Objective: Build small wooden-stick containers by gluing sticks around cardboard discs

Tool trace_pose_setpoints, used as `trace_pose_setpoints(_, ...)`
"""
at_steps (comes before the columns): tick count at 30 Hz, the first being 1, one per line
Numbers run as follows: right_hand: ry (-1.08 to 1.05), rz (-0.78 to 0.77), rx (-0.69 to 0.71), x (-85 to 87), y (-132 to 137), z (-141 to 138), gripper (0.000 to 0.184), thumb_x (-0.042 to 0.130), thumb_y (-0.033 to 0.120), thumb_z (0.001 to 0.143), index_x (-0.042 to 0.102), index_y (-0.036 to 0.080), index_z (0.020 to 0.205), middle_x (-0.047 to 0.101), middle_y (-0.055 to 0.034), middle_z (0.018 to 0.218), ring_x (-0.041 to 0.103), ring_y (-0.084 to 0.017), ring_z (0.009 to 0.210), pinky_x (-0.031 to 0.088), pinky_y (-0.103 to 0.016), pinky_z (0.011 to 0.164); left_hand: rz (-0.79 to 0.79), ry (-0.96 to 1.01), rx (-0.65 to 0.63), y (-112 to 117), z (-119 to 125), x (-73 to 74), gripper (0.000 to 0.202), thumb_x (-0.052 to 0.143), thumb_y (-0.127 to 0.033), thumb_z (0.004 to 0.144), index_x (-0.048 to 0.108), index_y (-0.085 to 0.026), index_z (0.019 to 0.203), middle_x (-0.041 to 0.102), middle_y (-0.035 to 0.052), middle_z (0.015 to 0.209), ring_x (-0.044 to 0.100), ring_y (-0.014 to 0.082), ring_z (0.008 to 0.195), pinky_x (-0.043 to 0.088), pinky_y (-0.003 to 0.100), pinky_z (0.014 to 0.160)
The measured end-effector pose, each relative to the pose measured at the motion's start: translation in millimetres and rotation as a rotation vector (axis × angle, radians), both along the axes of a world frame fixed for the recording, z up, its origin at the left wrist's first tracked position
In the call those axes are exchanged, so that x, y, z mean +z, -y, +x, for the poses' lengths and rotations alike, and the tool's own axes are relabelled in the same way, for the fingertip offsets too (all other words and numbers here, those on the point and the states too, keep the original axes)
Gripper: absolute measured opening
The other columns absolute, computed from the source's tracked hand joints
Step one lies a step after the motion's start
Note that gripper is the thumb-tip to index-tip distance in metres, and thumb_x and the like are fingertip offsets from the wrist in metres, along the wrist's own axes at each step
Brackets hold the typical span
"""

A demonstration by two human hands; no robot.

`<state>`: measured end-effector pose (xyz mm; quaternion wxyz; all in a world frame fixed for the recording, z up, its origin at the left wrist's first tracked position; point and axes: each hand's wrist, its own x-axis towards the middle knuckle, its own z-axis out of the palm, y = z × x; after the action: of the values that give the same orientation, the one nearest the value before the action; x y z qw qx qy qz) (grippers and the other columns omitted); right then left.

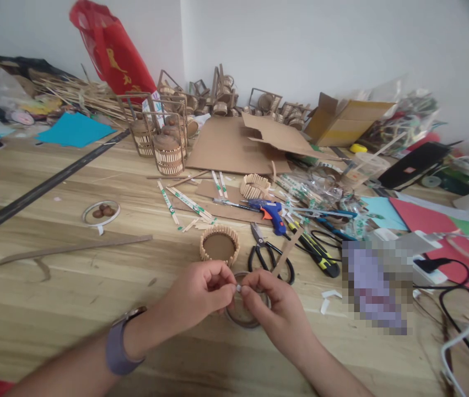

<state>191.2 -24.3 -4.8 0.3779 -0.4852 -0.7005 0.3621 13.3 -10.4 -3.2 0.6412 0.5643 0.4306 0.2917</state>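
Note:
My left hand (205, 289) and my right hand (278, 306) meet near the table's front, thumbs and forefingers pinched. Between their fingertips is a small white piece (238, 288), too small to name for certain. Just beneath them a thin ring (244, 322) lies on the table, partly covered by my fingers. Right behind my left hand stands a round basket (201, 249) walled with short wooden sticks, with a brown base inside. Black-handled scissors (271, 253) lie beyond my right hand, a thin brown strip (287, 251) across them.
A blue glue gun (273, 212), a yellow-black cutter (319, 256) and cables lie to the right. Green-marked wrapped sticks (188, 201) are scattered behind the basket. Farther back stand small stick buckets (168, 157) and cardboard sheets (221, 146). A white ring (118, 212) lies left.

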Motion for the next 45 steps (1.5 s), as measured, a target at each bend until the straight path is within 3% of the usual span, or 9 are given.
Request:
trace_pose_setpoints(15, 0.091, 0.171, 0.052, 0.6, 0.8, 1.3, 0.024, 0.051, 0.017, 0.084, 0.052, 0.022, 0.061, 0.057, 0.0050, 0.054, 0.052, -0.012, 0.054, 0.038, -0.024, 0.054, -0.188, 0.062, -0.113, -1.8, -0.1, -7.1, 0.012, 0.061, -0.029, 0.072, 0.056, -0.018, 0.073, 0.061, -0.0040, 0.054, 0.051, 0.0088, 0.048, 0.037, 0.019, 0.047)
trace_pose_setpoints(19, 0.142, 0.435, -0.010, -0.6, 5.1, 4.5, 0.010, 0.057, 0.013, 0.086, 0.058, 0.022, 0.081, 0.063, 0.0006, 0.076, 0.058, -0.015, 0.072, 0.043, -0.028, 0.067, -0.207, 0.099, -0.078, -1.7, 0.4, -6.5, 0.011, 0.059, -0.029, 0.074, 0.056, -0.018, 0.072, 0.060, -0.0045, 0.052, 0.048, 0.0076, 0.045, 0.034, 0.018, 0.044)
trace_pose_setpoints(22, 0.243, 0.679, -0.045, 0.6, 10.7, 5.2, 0.015, 0.059, 0.007, 0.084, 0.060, 0.021, 0.090, 0.062, -0.0032, 0.087, 0.056, -0.018, 0.084, 0.040, -0.036, 0.080, -0.198, 0.135, -0.035, -1.6, 1.2, -3.5, 0.012, 0.060, -0.029, 0.072, 0.055, -0.018, 0.070, 0.057, -0.0055, 0.051, 0.045, 0.0068, 0.044, 0.032, 0.018, 0.044)
trace_pose_setpoints(24, 0.298, 0.733, -0.061, 0.7, 13.7, 4.2, 0.016, 0.059, 0.006, 0.085, 0.061, 0.020, 0.091, 0.061, -0.0039, 0.087, 0.054, -0.019, 0.084, 0.037, -0.039, 0.082, -0.192, 0.149, -0.023, -1.7, 1.7, -2.0, 0.014, 0.062, -0.031, 0.072, 0.055, -0.018, 0.070, 0.057, -0.0055, 0.051, 0.044, 0.0066, 0.044, 0.031, 0.019, 0.044)
trace_pose_setpoints(39, 0.320, 0.599, -0.094, -6.3, 12.9, 0.8, 0.013, 0.057, 0.010, 0.089, 0.060, 0.023, 0.086, 0.062, -0.0013, 0.087, 0.057, -0.017, 0.083, 0.033, -0.037, 0.080, -0.089, 0.028, -0.008, 4.7, 5.5, -0.4, 0.009, 0.056, -0.027, 0.073, 0.055, -0.019, 0.070, 0.056, -0.0057, 0.055, 0.045, 0.0083, 0.048, 0.033, 0.020, 0.046)
trace_pose_setpoints(45, 0.309, 0.558, -0.080, -7.9, 11.3, 2.0, 0.014, 0.058, 0.011, 0.088, 0.061, 0.024, 0.084, 0.063, 0.0001, 0.084, 0.057, -0.017, 0.080, 0.033, -0.036, 0.080, 0.019, -0.085, 0.011, 7.4, 5.8, -2.8, 0.006, 0.053, -0.023, 0.073, 0.056, -0.018, 0.071, 0.060, -0.0031, 0.060, 0.050, 0.0116, 0.055, 0.036, 0.022, 0.052)
